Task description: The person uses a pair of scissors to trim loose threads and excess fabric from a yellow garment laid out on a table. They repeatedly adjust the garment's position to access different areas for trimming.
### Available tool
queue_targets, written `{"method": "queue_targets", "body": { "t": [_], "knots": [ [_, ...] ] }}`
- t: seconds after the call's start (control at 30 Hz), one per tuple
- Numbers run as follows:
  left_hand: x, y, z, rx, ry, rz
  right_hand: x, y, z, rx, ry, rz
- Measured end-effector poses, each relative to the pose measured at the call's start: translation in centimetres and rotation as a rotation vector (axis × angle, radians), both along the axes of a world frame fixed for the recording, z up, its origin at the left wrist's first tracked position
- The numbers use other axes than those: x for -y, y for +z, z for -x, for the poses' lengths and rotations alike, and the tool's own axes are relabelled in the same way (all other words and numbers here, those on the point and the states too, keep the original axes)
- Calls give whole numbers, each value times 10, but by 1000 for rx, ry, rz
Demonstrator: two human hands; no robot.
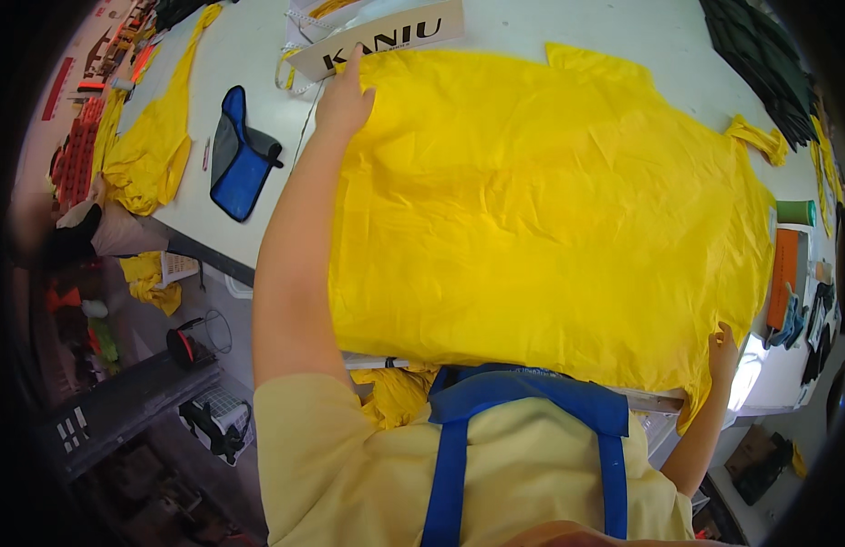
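A large piece of thin, wrinkled yellow fabric (pixel 523 210), looking like a garment, lies spread over the white table in front of me. My left hand (pixel 345 102) is stretched to its far left corner, the index finger straight and the thumb apart. At the near right edge, my right hand (pixel 722 345) has its fingers bent and pinched on the yellow fabric, part of which hangs over the table's front. A narrow yellow strip (pixel 760 140) sticks out at the far right.
A printed cardboard box (pixel 386 38) stands just beyond my left hand. Left of my arm lies a blue and grey pouch (pixel 244 159), with more yellow fabric (pixel 153 150) farther off. Dark folded fabric (pixel 764 68), a green spool (pixel 796 212) and an orange box (pixel 783 273) line the right side.
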State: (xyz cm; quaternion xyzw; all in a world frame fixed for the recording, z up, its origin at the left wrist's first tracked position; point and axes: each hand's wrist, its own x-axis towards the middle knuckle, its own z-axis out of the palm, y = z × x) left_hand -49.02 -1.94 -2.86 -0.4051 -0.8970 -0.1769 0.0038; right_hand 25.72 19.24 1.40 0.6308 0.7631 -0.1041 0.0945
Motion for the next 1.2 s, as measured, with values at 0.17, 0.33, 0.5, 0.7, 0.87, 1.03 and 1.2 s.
{"method": "queue_targets", "body": {
  "t": [0.17,0.33,0.5,0.7,0.87,1.03,1.2],
  "knots": [
    [-94,-55,123,-25,168,31,2,-19,71,-250,50,75],
    [-129,-30,154,329,186,-11,-19,-25,138,-264,19,54],
    [-144,-49,209,143,219,-73,-73,-39,204,-352,216,-3],
    [-146,-40,204,521,112,-361,-108,-59,262,-408,349,-29],
    [-71,-72,237,314,258,-2,-189,-75,266,-289,353,-178],
    [-22,-71,147,931,443,0,-290,-104,215,-185,567,-301],
    [-25,-46,164,793,444,69,-311,-117,233,-242,351,-106]
  ]
}}
